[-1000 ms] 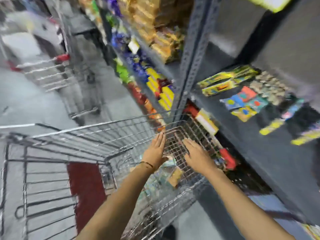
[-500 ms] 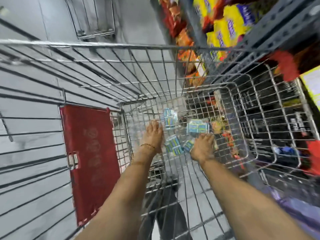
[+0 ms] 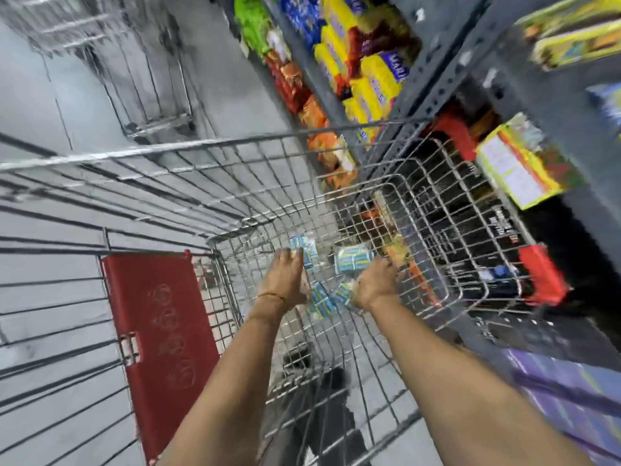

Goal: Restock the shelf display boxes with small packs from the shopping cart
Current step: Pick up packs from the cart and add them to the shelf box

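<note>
Both my arms reach down into the wire shopping cart [image 3: 235,142]. Several small blue-and-white packs [image 3: 353,260] lie on its floor, blurred. My left hand [image 3: 285,277] has its fingers stretched out, the tips touching one pack [image 3: 304,248]. My right hand [image 3: 374,284] is curled over the packs; more of them [image 3: 322,301] lie between the two wrists. The blur hides whether the right hand grips one. A yellow display box [image 3: 517,163] stands on the grey shelf at the right.
The cart's red seat flap [image 3: 161,331] is at my left. Orange packs [image 3: 400,250] lie at the cart's right side. Shelves with yellow bags [image 3: 376,82] and red items run along the right. Another cart [image 3: 148,79] stands behind, on the grey floor.
My view dropped from the shelf into the cart. Both hands went from the cart's rim down to the packs on its floor, and now shifted slightly among them.
</note>
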A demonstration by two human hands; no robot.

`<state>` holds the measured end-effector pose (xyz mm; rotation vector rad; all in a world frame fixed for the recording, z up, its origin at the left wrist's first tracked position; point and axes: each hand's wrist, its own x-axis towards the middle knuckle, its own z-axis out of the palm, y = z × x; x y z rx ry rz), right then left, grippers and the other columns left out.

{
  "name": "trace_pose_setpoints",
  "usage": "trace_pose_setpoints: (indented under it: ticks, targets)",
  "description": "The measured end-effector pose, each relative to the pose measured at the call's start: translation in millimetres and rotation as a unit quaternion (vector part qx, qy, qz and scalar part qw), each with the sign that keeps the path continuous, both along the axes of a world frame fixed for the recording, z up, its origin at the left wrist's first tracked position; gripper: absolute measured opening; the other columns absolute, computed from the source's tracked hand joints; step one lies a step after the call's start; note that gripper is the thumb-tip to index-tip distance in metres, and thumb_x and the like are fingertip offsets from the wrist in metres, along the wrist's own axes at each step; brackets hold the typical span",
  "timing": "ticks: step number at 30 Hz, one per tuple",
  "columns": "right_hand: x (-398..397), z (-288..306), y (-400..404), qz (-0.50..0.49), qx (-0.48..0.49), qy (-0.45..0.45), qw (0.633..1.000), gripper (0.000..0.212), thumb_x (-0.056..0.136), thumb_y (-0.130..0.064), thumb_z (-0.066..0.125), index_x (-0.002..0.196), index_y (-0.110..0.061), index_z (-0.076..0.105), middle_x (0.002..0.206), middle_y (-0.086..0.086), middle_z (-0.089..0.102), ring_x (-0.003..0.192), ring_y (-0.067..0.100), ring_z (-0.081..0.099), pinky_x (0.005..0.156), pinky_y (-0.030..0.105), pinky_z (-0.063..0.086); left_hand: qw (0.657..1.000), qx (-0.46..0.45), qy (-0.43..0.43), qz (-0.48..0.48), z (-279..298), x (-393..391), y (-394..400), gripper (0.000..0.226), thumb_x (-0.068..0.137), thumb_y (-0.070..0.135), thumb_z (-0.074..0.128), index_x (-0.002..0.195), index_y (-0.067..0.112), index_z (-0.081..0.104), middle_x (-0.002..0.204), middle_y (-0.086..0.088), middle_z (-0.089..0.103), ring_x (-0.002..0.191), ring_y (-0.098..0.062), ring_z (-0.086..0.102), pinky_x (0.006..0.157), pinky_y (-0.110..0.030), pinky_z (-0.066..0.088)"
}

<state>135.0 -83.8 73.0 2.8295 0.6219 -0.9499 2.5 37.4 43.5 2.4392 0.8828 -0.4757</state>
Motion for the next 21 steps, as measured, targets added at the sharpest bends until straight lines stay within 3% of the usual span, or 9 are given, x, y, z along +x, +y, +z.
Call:
trace_pose_setpoints:
  ticks: [3, 6, 10, 13, 15, 18, 21]
  targets:
    - [12.7, 54.1, -4.0, 0.088, 0.011, -0.017, 0.996, 0.097, 0.072, -0.036, 0.078, 0.141, -0.003, 0.02, 0.136, 0.02, 0.036, 0.123, 0.035, 0.041, 0.108, 0.048, 0.036, 0.998, -0.004, -0.036, -0.045, 51.7, 21.7, 1.1, 0.109, 0.055, 0.021, 0.082, 0.142, 0.01, 0.017, 0.14, -0.022, 0.027, 0.127, -0.04, 0.033, 0.106, -0.044, 0.038]
    - [25.3, 114.2, -20.2, 0.146, 0.07, -0.036, 0.986, 0.099, 0.075, -0.036, 0.076, 0.144, 0.0, 0.015, 0.139, 0.022, 0.029, 0.127, 0.038, 0.033, 0.106, 0.044, 0.036, 0.995, 0.001, -0.064, -0.081, 105.5, 42.7, -6.8, 0.109, 0.054, 0.017, 0.081, 0.142, 0.013, 0.017, 0.144, -0.023, 0.022, 0.127, -0.041, 0.035, 0.103, -0.045, 0.041]
    - [43.5, 200.2, -72.3, 0.082, 0.156, -0.08, 0.981, 0.105, 0.07, -0.026, 0.078, 0.148, -0.01, 0.01, 0.144, 0.019, 0.022, 0.13, 0.039, 0.03, 0.108, 0.046, 0.036, 0.98, 0.041, -0.117, -0.159, 191.7, 86.4, -37.3, 0.109, 0.054, 0.021, 0.077, 0.143, 0.008, 0.015, 0.142, -0.023, 0.028, 0.126, -0.039, 0.036, 0.105, -0.042, 0.039]
    - [52.2, 256.2, -116.5, 0.055, 0.216, -0.113, 0.968, 0.099, 0.071, -0.026, 0.076, 0.147, -0.013, 0.015, 0.14, 0.019, 0.022, 0.125, 0.038, 0.036, 0.105, 0.038, 0.039, 0.96, 0.043, -0.176, -0.212, 250.7, 121.4, -68.9, 0.109, 0.055, 0.028, 0.082, 0.141, 0.001, 0.02, 0.14, -0.022, 0.032, 0.127, -0.036, 0.037, 0.108, -0.038, 0.036]
    - [58.3, 284.9, -150.3, 0.028, 0.236, -0.13, 0.963, 0.098, 0.073, -0.027, 0.075, 0.148, -0.014, 0.014, 0.14, 0.018, 0.024, 0.126, 0.038, 0.037, 0.104, 0.04, 0.041, 0.943, 0.042, -0.203, -0.262, 283.7, 145.5, -93.9, 0.108, 0.056, 0.031, 0.082, 0.141, 0.001, 0.022, 0.141, -0.02, 0.032, 0.13, -0.034, 0.035, 0.111, -0.037, 0.032]
    - [73.2, 321.9, -211.5, -0.048, 0.252, -0.175, 0.951, 0.102, 0.065, -0.027, 0.08, 0.145, -0.01, 0.019, 0.141, 0.016, 0.029, 0.127, 0.037, 0.038, 0.102, 0.043, 0.041, 0.904, 0.052, -0.228, -0.357, 332.7, 193.8, -146.2, 0.104, 0.058, 0.03, 0.082, 0.14, 0.001, 0.026, 0.14, -0.018, 0.036, 0.133, -0.031, 0.032, 0.112, -0.032, 0.026]
    - [89.3, 344.7, -270.4, -0.094, 0.242, -0.211, 0.942, 0.097, 0.056, -0.022, 0.084, 0.137, -0.007, 0.032, 0.136, 0.016, 0.038, 0.123, 0.034, 0.044, 0.102, 0.039, 0.042, 0.859, 0.064, -0.242, -0.447, 362.8, 236.4, -204.2, 0.096, 0.06, 0.03, 0.082, 0.137, 0.003, 0.031, 0.143, -0.015, 0.035, 0.137, -0.03, 0.028, 0.113, -0.036, 0.027]
